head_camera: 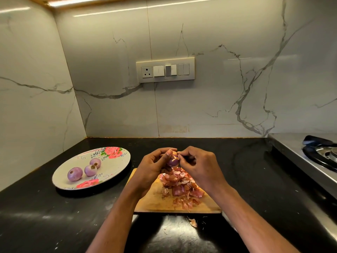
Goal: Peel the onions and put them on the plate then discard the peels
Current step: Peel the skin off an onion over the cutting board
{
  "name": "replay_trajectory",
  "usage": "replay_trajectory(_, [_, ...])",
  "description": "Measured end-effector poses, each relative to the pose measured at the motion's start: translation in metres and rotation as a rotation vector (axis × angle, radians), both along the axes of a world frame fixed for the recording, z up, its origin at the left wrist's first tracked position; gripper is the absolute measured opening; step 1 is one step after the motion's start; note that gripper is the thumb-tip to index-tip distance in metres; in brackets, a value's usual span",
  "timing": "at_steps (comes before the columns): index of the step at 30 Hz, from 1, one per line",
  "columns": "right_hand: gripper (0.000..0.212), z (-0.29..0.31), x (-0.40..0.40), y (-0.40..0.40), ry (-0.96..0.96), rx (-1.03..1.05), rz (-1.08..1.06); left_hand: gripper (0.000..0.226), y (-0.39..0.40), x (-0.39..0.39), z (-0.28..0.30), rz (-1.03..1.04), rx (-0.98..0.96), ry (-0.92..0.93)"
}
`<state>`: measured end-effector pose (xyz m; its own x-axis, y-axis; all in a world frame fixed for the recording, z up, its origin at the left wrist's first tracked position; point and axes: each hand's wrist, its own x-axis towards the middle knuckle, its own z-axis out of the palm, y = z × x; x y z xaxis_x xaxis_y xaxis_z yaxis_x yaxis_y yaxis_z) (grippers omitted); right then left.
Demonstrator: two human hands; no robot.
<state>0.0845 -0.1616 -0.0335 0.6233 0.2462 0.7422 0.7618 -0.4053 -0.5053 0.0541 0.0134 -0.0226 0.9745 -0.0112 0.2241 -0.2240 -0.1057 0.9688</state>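
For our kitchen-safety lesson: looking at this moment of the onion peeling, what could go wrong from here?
1. The peel pile nearly reaches the cutting board edge; more scraps may spill onto the counter, where one already lies.
2. The onion, held above the board by the left hand, could slip while the right hand pulls skin.

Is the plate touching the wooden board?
Cannot tell. In the head view the plate rim comes very close to the board corner, but the left hand hides the spot.

Rose-patterned plate [116,162], purple onions [75,174], black counter [45,212].
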Motion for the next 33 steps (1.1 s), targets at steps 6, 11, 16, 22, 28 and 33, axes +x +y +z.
replay_trajectory(6, [0.010,0.0018,-0.0001,0.0030,0.073,0.103,-0.025,0.036,-0.0011,-0.0036,0.0021,-0.042,-0.052,-0.011])
replay_trajectory(11, [0.008,0.0018,0.0011,0.0064,0.315,0.375,0.019,0.035,0.0013,-0.0060,0.0037,-0.104,-0.182,-0.010])
replay_trajectory(16, [0.006,-0.0014,0.0051,0.0041,0.454,0.423,0.057,0.035,-0.0010,-0.0077,0.0054,-0.114,-0.180,0.010])
replay_trajectory(22, [0.011,-0.0020,0.0066,0.0055,0.496,0.461,0.125,0.031,-0.0028,-0.0062,0.0047,-0.094,-0.283,0.055])
replay_trajectory(28, [0.020,-0.0027,0.0066,0.0045,0.507,0.392,0.156,0.032,0.0015,-0.0052,0.0060,-0.123,-0.464,0.162])
replay_trajectory(33, [0.027,-0.0022,0.0055,0.0039,0.478,0.274,0.103,0.034,-0.0009,-0.0045,0.0074,-0.098,-0.344,0.121])
